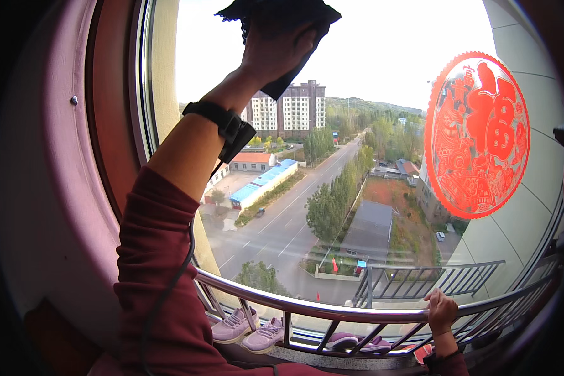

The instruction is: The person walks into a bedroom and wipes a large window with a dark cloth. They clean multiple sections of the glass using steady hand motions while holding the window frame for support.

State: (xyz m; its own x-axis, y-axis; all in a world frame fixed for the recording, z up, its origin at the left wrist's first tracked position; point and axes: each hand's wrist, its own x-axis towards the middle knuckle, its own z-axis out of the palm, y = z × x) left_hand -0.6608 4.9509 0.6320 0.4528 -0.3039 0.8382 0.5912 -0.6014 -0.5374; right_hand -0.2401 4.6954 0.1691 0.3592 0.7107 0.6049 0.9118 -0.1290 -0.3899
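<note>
My left hand is raised high against the window glass, closed on a dark cloth that spreads out past the fingers. The cloth looks nearly black against the bright sky, and part of it runs off the top of the picture. Low on the right, my right hand is closed over the shiny metal railing in front of the window. A black strap with a small device circles my left wrist, and a thin cable runs down the maroon sleeve.
A round red paper-cut decoration is on the glass at right. Behind the railing stand pale lilac sneakers and purple shoes on the sill. A brown window frame and pink curtain border the left. Outside, a road and buildings lie far below.
</note>
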